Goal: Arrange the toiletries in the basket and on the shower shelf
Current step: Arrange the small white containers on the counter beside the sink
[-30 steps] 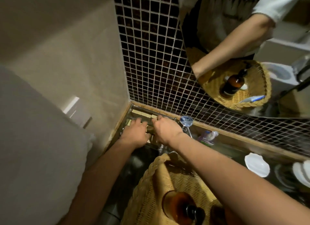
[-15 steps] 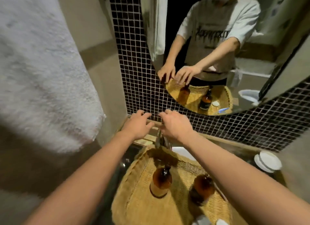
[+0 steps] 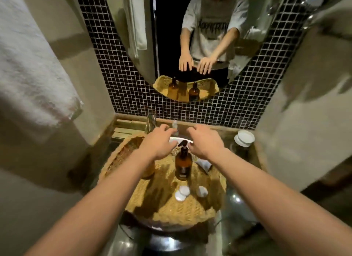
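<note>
A round woven basket [image 3: 167, 208] rests over the sink. An amber pump bottle [image 3: 183, 163] stands upright in it. A second amber bottle [image 3: 149, 170] is mostly hidden under my left forearm. Three small white round items [image 3: 182, 192] lie on the weave in front, and a white tube [image 3: 204, 165] lies by the right rim. My left hand [image 3: 158, 142] and my right hand [image 3: 204, 141] hover above the basket's far side, fingers spread, holding nothing. A slatted wooden shelf [image 3: 122, 130] sits in the back left corner.
A chrome tap [image 3: 151, 120] and a small clear bottle [image 3: 175, 125] stand behind the basket. A white lidded jar [image 3: 244, 138] sits at the right. A white towel [image 3: 34, 74] hangs on the left. An oval mirror [image 3: 190, 36] hangs on the mosaic-tiled wall.
Both hands have left the wooden shelf in the back corner and drawn back over the basket, now spread and empty. The view has lifted and moved back, showing the whole basket.
</note>
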Available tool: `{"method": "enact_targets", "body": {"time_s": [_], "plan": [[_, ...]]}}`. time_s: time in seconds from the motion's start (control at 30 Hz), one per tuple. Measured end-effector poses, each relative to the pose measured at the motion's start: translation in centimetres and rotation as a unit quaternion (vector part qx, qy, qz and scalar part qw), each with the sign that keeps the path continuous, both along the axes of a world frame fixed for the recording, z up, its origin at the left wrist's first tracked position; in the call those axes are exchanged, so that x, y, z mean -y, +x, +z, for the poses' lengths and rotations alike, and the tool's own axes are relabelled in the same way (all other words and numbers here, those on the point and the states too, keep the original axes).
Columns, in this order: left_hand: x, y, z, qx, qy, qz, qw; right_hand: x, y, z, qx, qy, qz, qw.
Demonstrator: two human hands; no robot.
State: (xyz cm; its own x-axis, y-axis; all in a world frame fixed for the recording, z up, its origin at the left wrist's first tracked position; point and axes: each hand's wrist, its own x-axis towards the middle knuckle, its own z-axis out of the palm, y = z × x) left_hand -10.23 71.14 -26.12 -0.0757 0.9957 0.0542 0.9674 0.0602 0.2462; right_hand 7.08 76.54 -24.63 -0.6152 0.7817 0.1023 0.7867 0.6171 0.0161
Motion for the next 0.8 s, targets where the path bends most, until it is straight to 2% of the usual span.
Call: {"method": "enact_targets", "body": {"time_s": [0.23, 0.37, 0.43, 0.67, 0.8], "plan": [[3.4, 4.0, -3.9, 0.024, -0.031, -0.045, 0.998, 2.6, 4.7, -4.5, 0.021, -0.042, -0.046, 0.998], [4.5, 4.5, -5.9, 0.021, 0.031, -0.054, 0.998, 3.3, 4.2, -7.0, 0.050, -0.075, -0.051, 0.995], [4.8, 4.5, -7.1, 0.018, 0.034, -0.065, 0.997, 3.5, 3.7, -8.3, 0.065, -0.102, -0.044, 0.992], [5.3, 4.0, -12.7, 0.002, -0.095, -0.105, 0.990, 3.9, 2.4, -11.6, 0.110, -0.147, -0.050, 0.982], [4.8, 4.0, -14.7, -0.029, -0.143, -0.140, 0.979, 3.6, 2.1, -12.6, 0.173, -0.207, -0.050, 0.962]]}}
